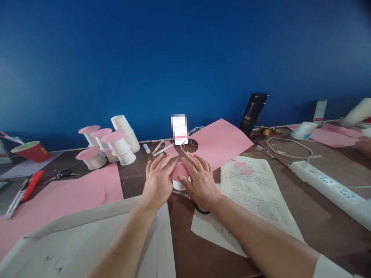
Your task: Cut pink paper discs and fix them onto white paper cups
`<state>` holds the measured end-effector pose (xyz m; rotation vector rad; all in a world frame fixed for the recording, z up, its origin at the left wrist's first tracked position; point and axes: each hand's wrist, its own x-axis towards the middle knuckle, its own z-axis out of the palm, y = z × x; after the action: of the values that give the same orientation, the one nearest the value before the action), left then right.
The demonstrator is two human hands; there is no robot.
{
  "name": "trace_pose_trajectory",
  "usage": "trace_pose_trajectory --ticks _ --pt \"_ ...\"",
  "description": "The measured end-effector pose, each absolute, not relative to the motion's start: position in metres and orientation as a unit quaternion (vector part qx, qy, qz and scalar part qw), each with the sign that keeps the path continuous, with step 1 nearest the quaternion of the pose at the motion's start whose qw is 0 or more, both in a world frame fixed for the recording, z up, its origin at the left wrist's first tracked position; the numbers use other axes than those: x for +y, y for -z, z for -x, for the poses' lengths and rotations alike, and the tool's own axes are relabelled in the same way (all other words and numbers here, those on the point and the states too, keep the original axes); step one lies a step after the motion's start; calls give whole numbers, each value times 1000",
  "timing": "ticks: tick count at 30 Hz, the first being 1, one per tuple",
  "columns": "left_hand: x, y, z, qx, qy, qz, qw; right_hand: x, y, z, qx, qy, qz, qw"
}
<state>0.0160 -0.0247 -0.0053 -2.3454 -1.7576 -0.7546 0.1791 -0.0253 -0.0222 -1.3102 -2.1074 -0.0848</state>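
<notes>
A white paper cup [179, 185] with a round pink paper disc [180, 170] on top is between my hands at the middle of the table. My left hand [160, 175] lies along the disc's left edge, fingers stretched forward and open. On the other side my right hand [201, 177] is also open, its thumb reaching over the disc's near edge. The undersides of my fingers are hidden. To the left are several white paper cups [126, 158], some stacked in pairs, topped by pink discs [113, 137].
Pink paper [223, 143] with a round cut-out lies behind my right hand. A phone [180, 129] leans on the blue wall. A black flask [253, 114], power strip [324, 181], printed sheets [257, 193], box cutter [17, 199] and red cup [33, 151] lie around. Another person's hand [364, 144] shows at far right.
</notes>
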Motion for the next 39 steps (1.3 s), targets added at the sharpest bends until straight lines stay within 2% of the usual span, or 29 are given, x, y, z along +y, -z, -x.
trace_pose_trajectory --ticks 39 --pt "-33 5 -19 -581 197 786 74 -28 32 -179 -813 42 505 286"
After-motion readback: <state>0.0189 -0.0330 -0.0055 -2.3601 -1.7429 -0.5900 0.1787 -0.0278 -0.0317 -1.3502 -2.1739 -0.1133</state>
